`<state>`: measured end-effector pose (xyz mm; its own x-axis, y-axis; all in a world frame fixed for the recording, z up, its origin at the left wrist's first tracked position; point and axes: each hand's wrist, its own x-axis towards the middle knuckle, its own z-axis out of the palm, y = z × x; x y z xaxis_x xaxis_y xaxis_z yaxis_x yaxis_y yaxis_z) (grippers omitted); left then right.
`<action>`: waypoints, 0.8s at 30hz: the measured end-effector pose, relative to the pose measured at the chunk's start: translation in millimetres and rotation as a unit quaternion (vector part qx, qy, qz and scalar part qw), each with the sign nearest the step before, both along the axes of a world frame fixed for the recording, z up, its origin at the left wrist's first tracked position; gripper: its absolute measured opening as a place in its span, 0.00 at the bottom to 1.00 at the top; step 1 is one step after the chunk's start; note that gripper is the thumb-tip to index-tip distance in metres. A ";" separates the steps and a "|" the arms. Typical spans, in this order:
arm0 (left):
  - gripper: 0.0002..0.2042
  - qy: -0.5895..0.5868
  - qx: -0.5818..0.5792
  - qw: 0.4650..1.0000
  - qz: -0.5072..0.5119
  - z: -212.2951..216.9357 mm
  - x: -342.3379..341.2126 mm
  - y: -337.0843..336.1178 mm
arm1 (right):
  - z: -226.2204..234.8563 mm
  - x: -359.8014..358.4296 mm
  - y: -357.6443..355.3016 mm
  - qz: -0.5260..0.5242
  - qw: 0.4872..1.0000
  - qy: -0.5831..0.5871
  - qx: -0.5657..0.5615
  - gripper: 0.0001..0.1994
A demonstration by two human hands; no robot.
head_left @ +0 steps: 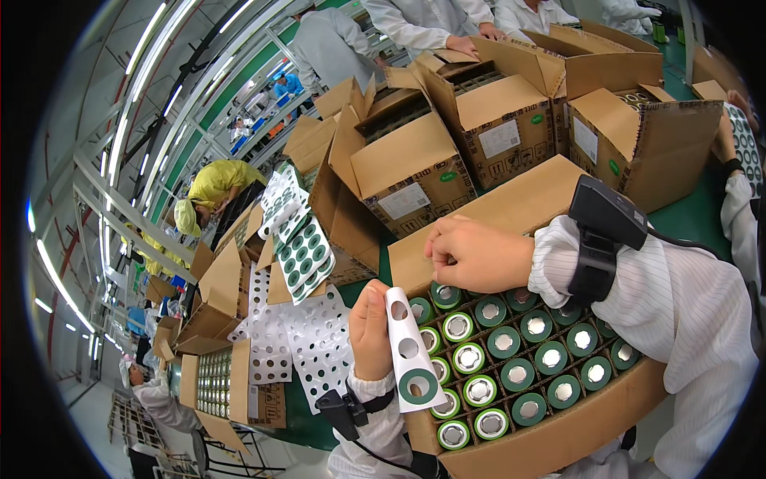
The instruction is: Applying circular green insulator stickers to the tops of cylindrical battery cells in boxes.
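Observation:
My left hand [371, 331] pinches a white backing strip [408, 348] at the box's left side. One dark green ring sticker [419, 387] sits at its lower end, with punched holes above. My right hand [479, 254] hovers over the far left cells, fingers curled and pointing down; whatever is between the fingertips is hidden. Below both hands is an open cardboard box [558, 423] of cylindrical battery cells in a cardboard grid. Several cells carry dark green rings on top, like the cell [517, 374]. Cells nearer the left, such as one [479, 390], show bare metal tops and bright green edges.
More open cardboard boxes [403, 172] of cells stand behind. Left of my box lie punched white sheets [319, 339] and sheets of green ring stickers [304, 254] on the green table [319, 427]. A co-worker's hand [724, 136] holds a ring sheet at the far right.

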<state>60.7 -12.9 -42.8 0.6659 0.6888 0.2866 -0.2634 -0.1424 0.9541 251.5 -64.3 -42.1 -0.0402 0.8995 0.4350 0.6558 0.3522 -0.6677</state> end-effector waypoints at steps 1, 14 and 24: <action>0.16 0.000 0.000 1.000 0.000 -1.0 -0.5 1.1 | -0.3 -0.3 0.1 -0.003 1.000 0.007 0.002 0.06; 0.16 -0.005 0.001 1.000 -0.003 -4.3 -1.8 4.2 | 7.2 -1.1 -5.1 0.009 0.999 -0.021 -0.045 0.08; 0.16 0.004 0.009 1.000 -0.003 -0.7 -0.9 1.4 | 3.5 -1.7 -4.7 0.004 1.000 -0.026 -0.015 0.07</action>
<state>59.7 -11.5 -43.5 0.6722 0.6800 0.2929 -0.2557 -0.1581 0.9537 249.8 -69.0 -38.6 -0.0696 0.9120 0.4043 0.6871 0.3376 -0.6434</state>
